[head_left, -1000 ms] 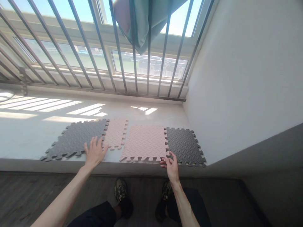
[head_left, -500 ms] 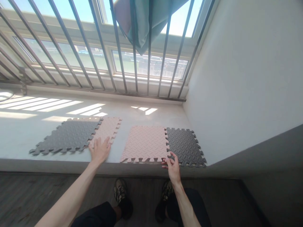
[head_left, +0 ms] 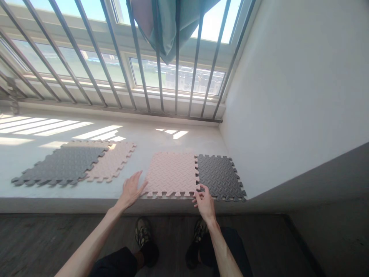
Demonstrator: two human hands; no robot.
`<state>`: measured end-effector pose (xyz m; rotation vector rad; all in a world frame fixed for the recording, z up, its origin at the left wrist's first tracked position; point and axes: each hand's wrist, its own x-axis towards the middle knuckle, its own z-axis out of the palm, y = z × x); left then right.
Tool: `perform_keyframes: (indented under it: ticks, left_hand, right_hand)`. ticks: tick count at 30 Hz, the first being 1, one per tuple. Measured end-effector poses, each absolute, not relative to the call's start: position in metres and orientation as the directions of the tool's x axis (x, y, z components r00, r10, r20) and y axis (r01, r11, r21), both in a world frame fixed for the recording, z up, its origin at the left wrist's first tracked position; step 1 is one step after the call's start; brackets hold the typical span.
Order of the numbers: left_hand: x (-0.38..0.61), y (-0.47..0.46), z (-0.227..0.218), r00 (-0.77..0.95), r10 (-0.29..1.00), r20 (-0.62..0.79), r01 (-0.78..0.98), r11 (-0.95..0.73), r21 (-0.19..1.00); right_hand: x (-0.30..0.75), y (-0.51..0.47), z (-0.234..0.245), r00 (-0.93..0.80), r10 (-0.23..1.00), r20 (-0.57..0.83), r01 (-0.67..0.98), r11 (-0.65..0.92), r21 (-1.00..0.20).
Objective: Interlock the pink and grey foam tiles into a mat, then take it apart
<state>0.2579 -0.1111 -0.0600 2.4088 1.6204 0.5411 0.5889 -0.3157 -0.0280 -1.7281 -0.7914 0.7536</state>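
The left hand (head_left: 131,191) has moved across, fingers spread wide, just beside the pale pink foam puzzle mat (head_left: 170,173) — the right hand (head_left: 204,204) sits narrow-fingered at its corner, grip unclear.

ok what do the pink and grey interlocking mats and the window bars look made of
The pink mat and grey mat look like matte foam, probably EVA, judging by the pressed tread pattern and soft-looking puzzle-cut edges. The window bars look like metal, likely steel, being thin, straight and faintly sheened, though any coating can't be told from here.
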Motion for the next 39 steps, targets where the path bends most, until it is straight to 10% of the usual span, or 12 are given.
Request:
perform_keyframes:
  ticks: [5,12,23,30,39]
  left_hand:
    - [0.278,-0.128,-0.054,0.33,0.922,0.201,0.862,-0.381,0.334]
    - [0.295,-0.146,-0.038,0.279,0.941,0.193,0.911,-0.323,0.255]
    - [0.311,-0.152,-0.037,0.316,0.94,0.132,0.904,-0.34,0.259]
    - [0.365,-0.171,-0.034,0.753,0.624,0.209,0.561,-0.775,0.291]
    - [0.391,-0.181,-0.044,0.857,0.474,0.201,0.421,-0.869,0.259]
  right_hand:
    - [0.598,-0.315,-0.016,0.524,0.851,0.041,0.588,-0.327,-0.74]
    - [0.594,-0.323,-0.003,0.418,0.898,0.137,0.753,-0.258,-0.606]
    - [0.601,-0.313,-0.005,0.326,0.933,0.154,0.795,-0.182,-0.579]
    - [0.613,-0.316,-0.003,0.33,0.936,0.124,0.793,-0.204,-0.574]
    - [0.615,-0.313,-0.001,0.285,0.951,0.122,0.848,-0.191,-0.494]
